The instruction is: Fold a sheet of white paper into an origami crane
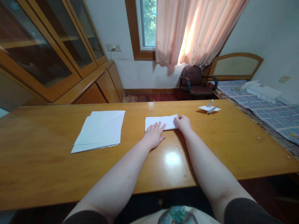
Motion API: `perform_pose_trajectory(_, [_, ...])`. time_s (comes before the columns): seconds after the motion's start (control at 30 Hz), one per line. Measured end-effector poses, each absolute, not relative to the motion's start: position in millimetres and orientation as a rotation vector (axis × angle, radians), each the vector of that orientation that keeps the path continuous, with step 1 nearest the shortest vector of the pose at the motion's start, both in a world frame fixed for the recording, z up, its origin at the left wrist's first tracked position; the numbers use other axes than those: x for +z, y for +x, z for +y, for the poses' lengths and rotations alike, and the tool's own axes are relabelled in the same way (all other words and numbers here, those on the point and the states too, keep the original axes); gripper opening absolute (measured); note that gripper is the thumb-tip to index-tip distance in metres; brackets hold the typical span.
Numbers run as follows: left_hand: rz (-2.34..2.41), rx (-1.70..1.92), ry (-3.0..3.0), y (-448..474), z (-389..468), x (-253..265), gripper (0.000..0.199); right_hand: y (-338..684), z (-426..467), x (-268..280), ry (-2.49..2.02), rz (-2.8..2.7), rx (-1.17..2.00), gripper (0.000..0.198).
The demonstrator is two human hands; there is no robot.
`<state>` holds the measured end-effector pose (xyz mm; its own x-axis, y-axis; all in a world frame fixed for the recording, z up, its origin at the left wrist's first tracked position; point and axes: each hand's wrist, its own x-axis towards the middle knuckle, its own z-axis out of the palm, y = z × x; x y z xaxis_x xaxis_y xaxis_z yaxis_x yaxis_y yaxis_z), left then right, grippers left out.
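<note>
A folded sheet of white paper [166, 120] lies crosswise on the wooden table, a long narrow rectangle. Flat on its left part and near edge rests my left hand [154, 135], its fingers spread. My right hand [183, 123] pinches the paper's right end between thumb and fingers, and that end looks slightly raised. The fingers of my right hand cover the paper's right corner.
A stack of white paper sheets [100, 129] lies on the table [46, 174] to the left. A folded paper crane [209, 108] stands at the far right. Beyond the table are an office chair [192, 77], a bed [261, 102] and a wooden cabinet [93, 84].
</note>
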<state>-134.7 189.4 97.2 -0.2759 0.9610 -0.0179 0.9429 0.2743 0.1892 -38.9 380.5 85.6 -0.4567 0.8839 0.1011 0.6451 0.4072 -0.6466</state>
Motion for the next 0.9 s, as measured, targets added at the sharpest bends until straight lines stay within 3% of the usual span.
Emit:
perform_pose_trajectory(0.4, [2.518, 0.168, 1.705, -149.0, 196.2, 89.0, 0.064, -43.0, 382.4, 84.4, -1.385, -2.294, 0.588, 0.018])
perform_pose_trajectory(0.9, [2.669, 0.078, 1.452, -130.4, 184.6, 97.5, 0.070, -45.9, 372.4, 92.5, -1.395, -2.457, 0.623, 0.018])
